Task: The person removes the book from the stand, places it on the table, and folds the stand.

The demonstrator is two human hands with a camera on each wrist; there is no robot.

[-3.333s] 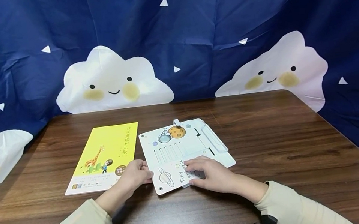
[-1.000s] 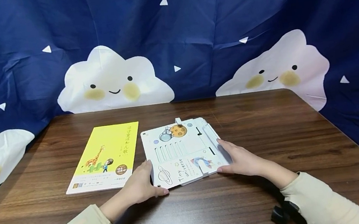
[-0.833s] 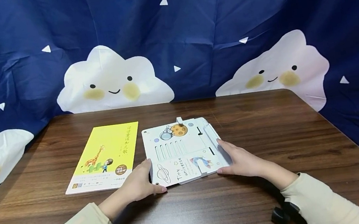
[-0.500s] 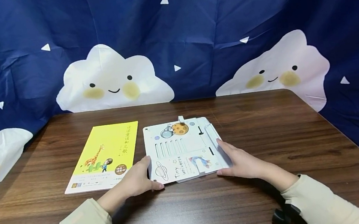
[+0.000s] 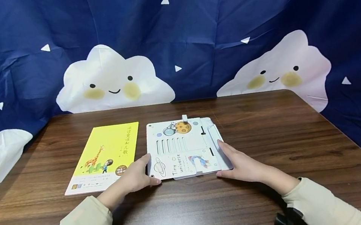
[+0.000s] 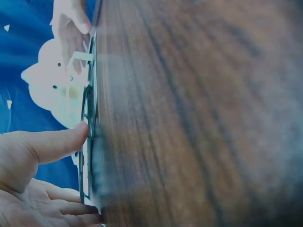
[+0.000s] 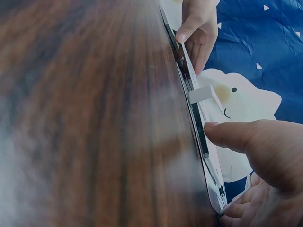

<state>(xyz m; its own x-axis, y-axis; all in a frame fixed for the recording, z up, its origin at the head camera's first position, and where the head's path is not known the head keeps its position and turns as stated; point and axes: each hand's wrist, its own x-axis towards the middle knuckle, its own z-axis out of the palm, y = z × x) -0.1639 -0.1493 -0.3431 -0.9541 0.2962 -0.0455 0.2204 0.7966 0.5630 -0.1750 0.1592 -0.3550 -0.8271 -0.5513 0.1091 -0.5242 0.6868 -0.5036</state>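
Note:
A white folded book stand printed with an astronaut, planets, a rocket and "Tiny universe" lies flat on the table, nearly square to me. My left hand holds its near left corner, the thumb on the near edge and the fingers along the left side. At the near right corner my right hand holds it likewise, thumb at the front and fingers along the right side. Both wrist views show the stand edge-on, with a small white clip jutting from its near edge. A yellow book lies just left of the stand.
The dark wooden table extends beyond and to both sides of the stand. A blue curtain with smiling white clouds hangs behind the table's far edge. Black straps with small boxes sit at the wrists.
The right hand has gone from the stand's printed near part to its right corner. Between both hands the stand has turned clockwise and straightened. The yellow book has stayed put.

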